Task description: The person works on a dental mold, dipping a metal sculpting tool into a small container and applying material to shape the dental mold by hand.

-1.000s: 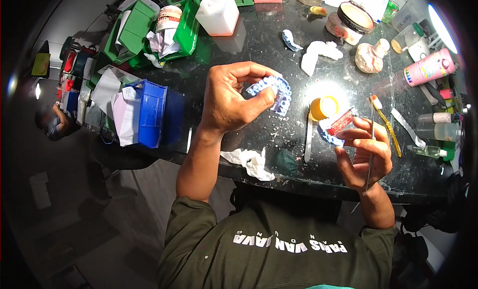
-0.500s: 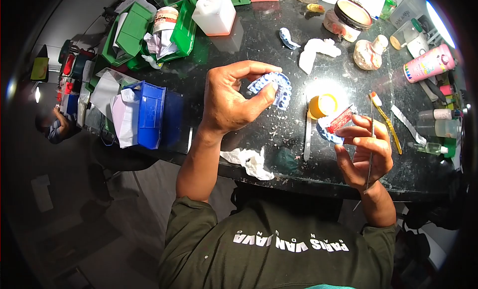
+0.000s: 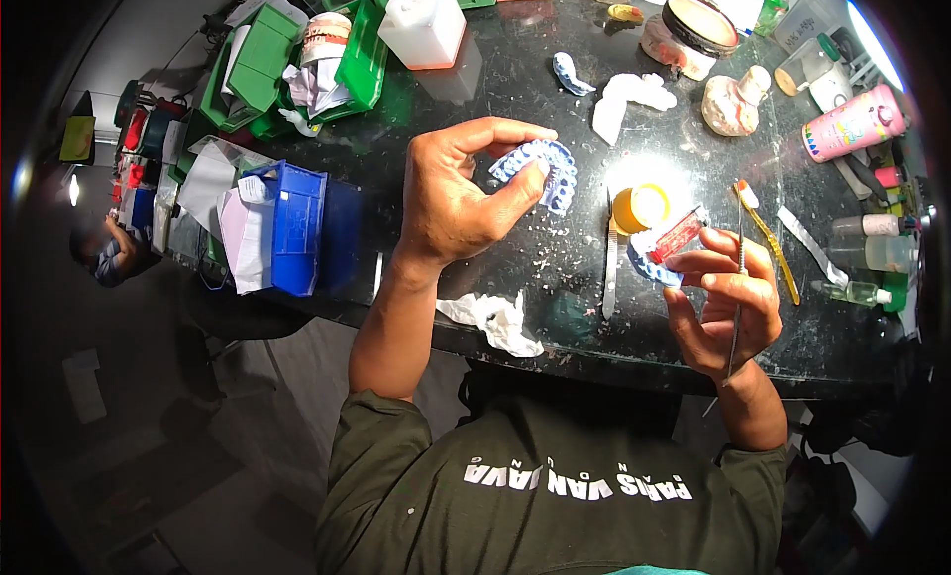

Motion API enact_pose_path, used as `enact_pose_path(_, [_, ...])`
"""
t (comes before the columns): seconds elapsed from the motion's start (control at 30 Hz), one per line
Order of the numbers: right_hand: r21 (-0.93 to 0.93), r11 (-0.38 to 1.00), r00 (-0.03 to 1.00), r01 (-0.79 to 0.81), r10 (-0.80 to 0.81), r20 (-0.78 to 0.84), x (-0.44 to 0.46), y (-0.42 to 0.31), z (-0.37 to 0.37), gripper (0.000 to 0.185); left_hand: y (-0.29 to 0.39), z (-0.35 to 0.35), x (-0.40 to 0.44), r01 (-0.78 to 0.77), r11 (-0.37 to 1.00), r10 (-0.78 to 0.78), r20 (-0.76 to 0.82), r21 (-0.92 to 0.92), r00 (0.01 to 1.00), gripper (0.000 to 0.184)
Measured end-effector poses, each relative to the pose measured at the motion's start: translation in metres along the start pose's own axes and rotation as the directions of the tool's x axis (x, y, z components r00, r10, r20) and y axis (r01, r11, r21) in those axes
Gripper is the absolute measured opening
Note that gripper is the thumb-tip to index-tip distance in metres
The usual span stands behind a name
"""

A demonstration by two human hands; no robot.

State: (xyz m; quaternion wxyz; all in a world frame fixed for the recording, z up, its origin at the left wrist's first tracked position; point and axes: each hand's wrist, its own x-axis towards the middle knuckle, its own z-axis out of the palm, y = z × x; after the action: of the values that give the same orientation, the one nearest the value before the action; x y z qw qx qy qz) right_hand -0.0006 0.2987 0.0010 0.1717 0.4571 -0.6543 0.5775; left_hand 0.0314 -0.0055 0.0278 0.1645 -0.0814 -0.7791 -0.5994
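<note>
Pinching a blue dental arch (image 3: pixel 558 174) between thumb and fingers, my left hand (image 3: pixel 461 199) is over the black table (image 3: pixel 421 119) in the head view. My right hand (image 3: pixel 728 303) is clamped on a smaller blue piece (image 3: pixel 649 263) bearing a red block (image 3: pixel 678 238), with a thin metal tool (image 3: pixel 737 313) running between its fingers. I see a glossy, scuffed tabletop, sprinkled with pale crumbs between my hands and brightly lit around a yellow cup (image 3: pixel 630 210). A flat metal blade (image 3: pixel 610 268) lies beside that cup, and crumpled white tissue (image 3: pixel 500 322) sits by the near edge. To my left are a blue bin (image 3: pixel 297 228) with papers against it and a green bin (image 3: pixel 367 60) holding a dental model (image 3: pixel 327 37); to my right, a yellow toothbrush (image 3: pixel 768 240) and a pink can (image 3: pixel 854 127). A lamp (image 3: pixel 877 45) glows at upper right. Beyond the table the room falls dim: grey floor (image 3: pixel 307 397) below, another person (image 3: pixel 117 248) at far left, well apart from my hands.
</note>
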Motion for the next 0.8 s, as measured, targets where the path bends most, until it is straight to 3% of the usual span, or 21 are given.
enact_pose_path(0.3, [-0.014, 1.000, 1.000, -0.011, 0.011, -0.003, -0.001, 0.000, -0.001, 0.046, 0.002, -0.002, 0.001, 0.065, 0.997, -0.064, 0.023, -0.052, 0.998, 0.023])
enact_pose_path(0.4, [0.003, 1.000, 1.000, -0.017, 0.017, -0.011, -0.001, -0.001, 0.000, 0.045, 0.004, -0.003, 0.001, 0.191, 0.915, -0.175, 0.077, -0.355, 0.982, 0.024])
enact_pose_path(0.43, [0.015, 1.000, 1.000, -0.017, 0.017, -0.014, 0.000, -0.001, 0.001, 0.045, 0.002, -0.008, 0.002, 0.274, 0.844, -0.221, 0.168, -0.461, 0.961, 0.027])
enact_pose_path(0.53, [0.013, 1.000, 1.000, -0.015, 0.016, -0.019, -0.001, -0.001, 0.002, 0.044, -0.003, -0.007, 0.002, 0.319, 0.679, -0.203, 0.248, -0.661, 0.947, 0.025])
enact_pose_path(0.8, [0.019, 0.999, 1.000, -0.027, 0.027, 0.003, 0.001, -0.005, 0.000, 0.045, -0.008, 0.001, 0.002, 0.385, 0.588, -0.195, 0.338, -0.711, 0.921, 0.025])
